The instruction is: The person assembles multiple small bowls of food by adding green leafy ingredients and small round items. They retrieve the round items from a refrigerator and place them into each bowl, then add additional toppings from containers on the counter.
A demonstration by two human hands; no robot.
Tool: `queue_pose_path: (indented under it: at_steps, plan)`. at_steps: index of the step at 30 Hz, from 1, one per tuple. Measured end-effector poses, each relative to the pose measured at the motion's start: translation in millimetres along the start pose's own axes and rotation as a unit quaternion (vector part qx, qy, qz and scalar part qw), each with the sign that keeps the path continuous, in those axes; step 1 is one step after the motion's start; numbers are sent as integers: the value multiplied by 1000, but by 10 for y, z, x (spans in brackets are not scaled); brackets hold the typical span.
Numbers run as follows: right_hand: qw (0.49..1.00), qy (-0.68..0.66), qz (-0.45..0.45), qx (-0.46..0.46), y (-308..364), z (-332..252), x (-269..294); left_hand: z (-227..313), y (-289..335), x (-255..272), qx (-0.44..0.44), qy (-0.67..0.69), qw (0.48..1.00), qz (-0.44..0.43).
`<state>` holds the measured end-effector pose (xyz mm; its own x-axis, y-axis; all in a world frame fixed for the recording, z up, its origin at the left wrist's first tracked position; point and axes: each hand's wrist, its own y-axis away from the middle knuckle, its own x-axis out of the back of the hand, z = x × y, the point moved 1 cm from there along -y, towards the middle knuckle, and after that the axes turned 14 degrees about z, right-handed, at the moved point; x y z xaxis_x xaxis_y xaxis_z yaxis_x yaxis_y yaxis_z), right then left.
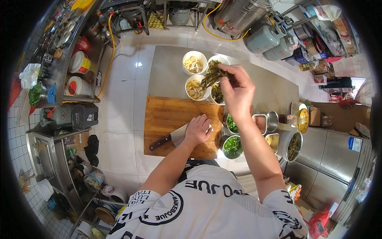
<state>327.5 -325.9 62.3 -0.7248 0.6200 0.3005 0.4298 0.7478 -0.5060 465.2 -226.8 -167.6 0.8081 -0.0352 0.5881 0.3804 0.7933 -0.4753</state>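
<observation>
My right hand [240,91] is raised over a group of white bowls, its fingers closed on a clump of dark green stringy greens [215,73]. The far left bowl [185,68] and near left bowl [188,92] hold pale yellowish slices. Greens lie in the near right bowl [217,102]; the clump partly hides the far right bowl [223,59]. My left hand [197,130] lies with fingers stretched out over the blade of a kitchen knife [162,142]. That knife rests flat on a wooden cutting board [169,113], its dark handle toward the lower left.
Right of the board stand containers of chopped green herbs [232,146], a metal pot of dark greens [295,146] and a tub of yellow-orange liquid [303,120]. The steel worktop [169,69] extends behind. Gas cylinders [262,40] and a loaded shelf [85,51] flank it.
</observation>
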Motion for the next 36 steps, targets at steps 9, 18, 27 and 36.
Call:
queue_pose_path:
  at_steps: [9, 18, 27, 36]
  plan:
    - [965, 84, -70, -238, 695, 1150, -392, 6, 6, -10, -5, 10, 999, 33]
    - [961, -29, 26, -273, 546, 1056, 787, 2, 13, -50, 11, -36, 998, -55]
    - [796, 527, 132, -268, 1034, 1302, 4565, 93, 37, -184, -31, -101, 992, -75]
    - [832, 507, -3, -224, 1361, 1853, 5109, 226, 9, -229, -51, -143, 983, -103]
